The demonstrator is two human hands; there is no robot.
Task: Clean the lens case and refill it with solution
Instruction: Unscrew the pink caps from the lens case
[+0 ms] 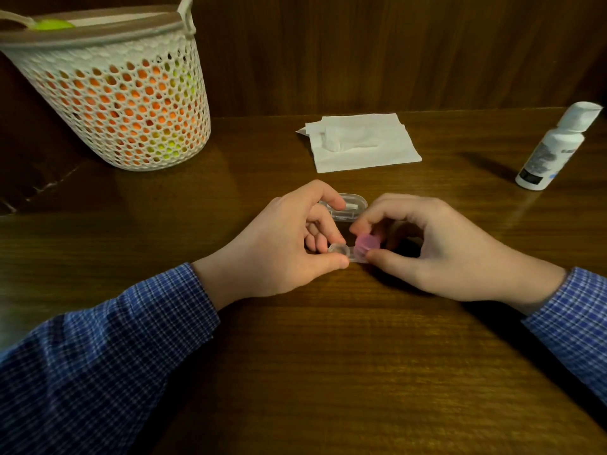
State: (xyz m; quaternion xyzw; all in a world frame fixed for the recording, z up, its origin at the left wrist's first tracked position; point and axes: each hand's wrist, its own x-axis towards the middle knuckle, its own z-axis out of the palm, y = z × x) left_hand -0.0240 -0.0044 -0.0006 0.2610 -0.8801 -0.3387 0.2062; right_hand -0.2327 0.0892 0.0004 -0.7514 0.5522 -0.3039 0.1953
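A small clear lens case (351,256) lies on the wooden table (328,356) between my hands. My left hand (289,244) pinches its left well, which has a clear round cap (338,249). My right hand (440,247) grips the pink cap (367,245) on the right well with thumb and fingertips. Just behind the hands sits a clear plastic box (348,206), partly hidden by my left fingers. A white solution bottle (551,149) with its cap on stands at the far right.
Unfolded white tissue (364,142) with a crumpled piece on it lies behind the hands. A white mesh basket (115,90) holding orange and green things stands at the back left. A wooden wall closes off the table's far edge.
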